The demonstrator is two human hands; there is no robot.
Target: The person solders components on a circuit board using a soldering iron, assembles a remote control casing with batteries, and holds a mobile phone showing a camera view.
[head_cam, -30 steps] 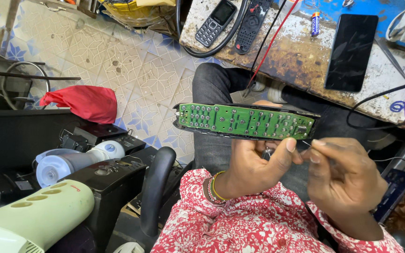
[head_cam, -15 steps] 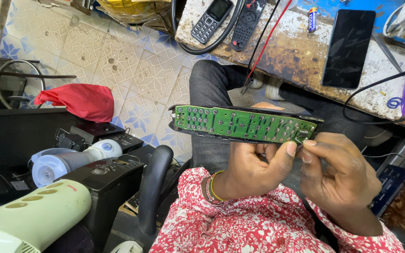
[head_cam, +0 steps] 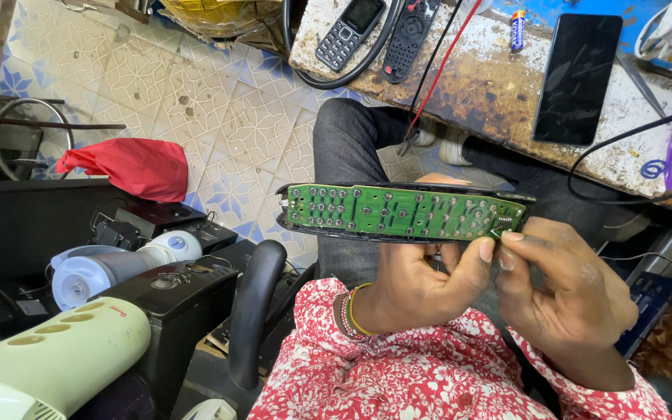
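Both of my hands are up in front of my chest, working on a long green circuit board (head_cam: 402,211) that sits in a black casing and lies level, solder side towards me; my left hand (head_cam: 414,284) grips it from below, thumb pressed up against the lower edge near the right end; my right hand (head_cam: 565,292) is pinched at that same right end, thumb and forefinger closed on a small metal spring (head_cam: 501,225) at the corner of the board, so both hands are clenched on something. Beaded bracelets (head_cam: 349,311) sit on my left wrist, above the red flowered sleeves (head_cam: 421,381).

Beyond the board, the worn counter (head_cam: 484,85) carries a keypad phone (head_cam: 350,33), a black remote (head_cam: 410,37), a small battery (head_cam: 517,29) and a dark smartphone (head_cam: 577,78) lying flat; black cables and a red wire (head_cam: 441,70) run across its edge. My dark trousers (head_cam: 348,148) show under the board; to my left, on the tiled floor (head_cam: 196,93), lie a red cloth (head_cam: 122,167), a blender base with a grey jar (head_cam: 114,268), a pale green appliance (head_cam: 52,365) and black boxes (head_cam: 173,292).
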